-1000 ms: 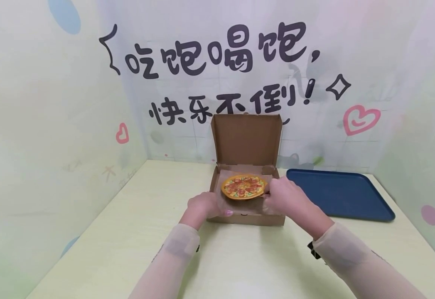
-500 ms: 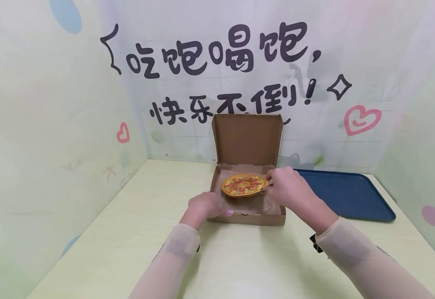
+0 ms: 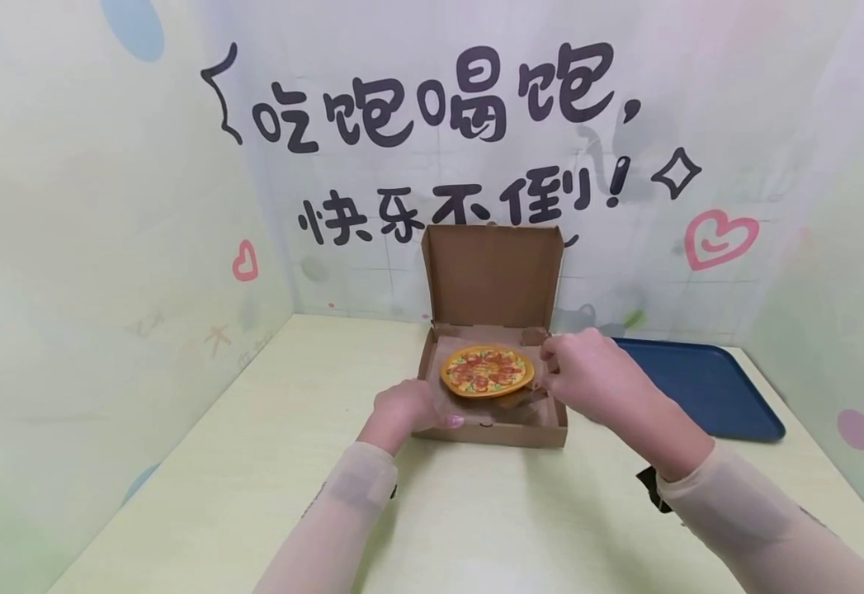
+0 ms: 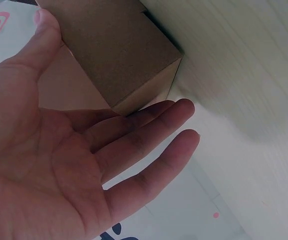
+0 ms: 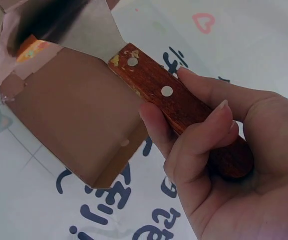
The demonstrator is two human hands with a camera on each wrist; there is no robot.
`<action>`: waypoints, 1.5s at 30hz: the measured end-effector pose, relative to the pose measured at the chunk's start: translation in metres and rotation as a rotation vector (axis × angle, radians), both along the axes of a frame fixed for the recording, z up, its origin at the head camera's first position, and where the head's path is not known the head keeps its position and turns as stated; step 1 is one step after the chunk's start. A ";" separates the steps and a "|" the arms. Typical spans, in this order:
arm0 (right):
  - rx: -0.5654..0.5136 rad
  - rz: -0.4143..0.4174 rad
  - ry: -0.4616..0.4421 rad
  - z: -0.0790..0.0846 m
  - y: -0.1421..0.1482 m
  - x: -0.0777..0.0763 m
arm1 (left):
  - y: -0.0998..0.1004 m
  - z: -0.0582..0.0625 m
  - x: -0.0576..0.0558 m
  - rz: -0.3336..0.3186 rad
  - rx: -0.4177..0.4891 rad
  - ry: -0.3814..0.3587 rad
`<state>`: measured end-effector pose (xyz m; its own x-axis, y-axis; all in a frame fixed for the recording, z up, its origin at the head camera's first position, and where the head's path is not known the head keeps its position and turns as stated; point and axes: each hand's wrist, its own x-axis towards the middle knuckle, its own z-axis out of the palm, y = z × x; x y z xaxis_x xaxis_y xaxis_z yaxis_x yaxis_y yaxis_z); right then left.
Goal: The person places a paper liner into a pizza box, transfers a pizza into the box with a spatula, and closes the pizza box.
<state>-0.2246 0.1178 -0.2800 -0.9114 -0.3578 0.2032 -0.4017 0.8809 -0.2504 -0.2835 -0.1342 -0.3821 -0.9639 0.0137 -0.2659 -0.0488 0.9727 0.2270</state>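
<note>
A small toy-like pizza with red and green toppings lies over the paper-lined inside of an open cardboard pizza box. My right hand grips the riveted wooden handle of a spatula. Its metal blade reaches into the box beside the pizza; in the head view the hand covers most of the handle. At the box's front left corner is my left hand, thumb over the front wall and fingers along the left side.
A dark blue tray lies on the pale table, right of the box and partly behind my right arm. The raised box lid stands in front of a back wall printed with dark lettering.
My right hand has drawn back to the right with the spatula, leaving a wider gap to the pizza. The pizza's right edge has dropped lower. My left hand stays at the box corner.
</note>
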 end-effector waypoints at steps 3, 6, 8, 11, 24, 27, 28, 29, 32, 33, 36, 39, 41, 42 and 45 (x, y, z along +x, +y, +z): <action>0.013 -0.008 -0.020 0.005 0.002 0.009 | 0.001 0.001 0.001 -0.007 0.020 0.000; 0.019 -0.013 -0.048 0.011 0.003 0.020 | 0.002 0.002 0.002 -0.008 0.030 0.004; 0.021 -0.012 -0.056 0.015 0.004 0.026 | 0.002 0.002 0.002 -0.003 0.031 0.007; 0.029 -0.021 -0.090 0.022 0.006 0.034 | 0.003 0.002 0.003 0.000 0.025 0.013; 0.051 -0.049 -0.172 0.031 0.040 0.065 | 0.004 0.003 0.006 0.008 0.023 0.010; 0.053 -0.063 -0.173 0.023 0.049 0.073 | 0.004 0.003 0.005 0.004 0.020 0.009; 0.060 -0.070 -0.164 0.019 0.052 0.075 | 0.004 0.003 0.005 0.003 0.019 0.009; 0.068 -0.078 -0.153 0.015 0.056 0.078 | 0.004 0.003 0.005 0.000 0.016 0.008; 0.081 -0.107 -0.139 0.002 0.066 0.086 | 0.003 0.002 0.005 -0.006 0.012 0.015; 0.081 -0.110 -0.140 -0.004 0.069 0.087 | 0.003 0.002 0.005 -0.009 0.011 0.016; 0.050 -0.100 -0.190 -0.025 0.076 0.088 | 0.003 0.002 0.005 -0.014 0.010 0.020; 0.004 -0.089 -0.271 -0.049 0.078 0.087 | 0.003 0.001 0.005 -0.014 0.015 0.017; -0.031 -0.117 -0.332 -0.064 0.078 0.087 | 0.003 0.001 0.005 -0.017 0.015 0.016; -0.048 -0.133 -0.360 -0.071 0.077 0.088 | 0.002 0.001 0.005 -0.019 0.013 0.015; -0.088 -0.159 -0.384 -0.090 0.075 0.090 | 0.002 0.000 0.004 -0.025 0.010 0.022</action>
<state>-0.1351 0.1925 -0.3704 -0.9693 -0.2034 -0.1382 -0.1257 0.8929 -0.4323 -0.2799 -0.1327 -0.3823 -0.9688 0.0408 -0.2445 -0.0191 0.9711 0.2377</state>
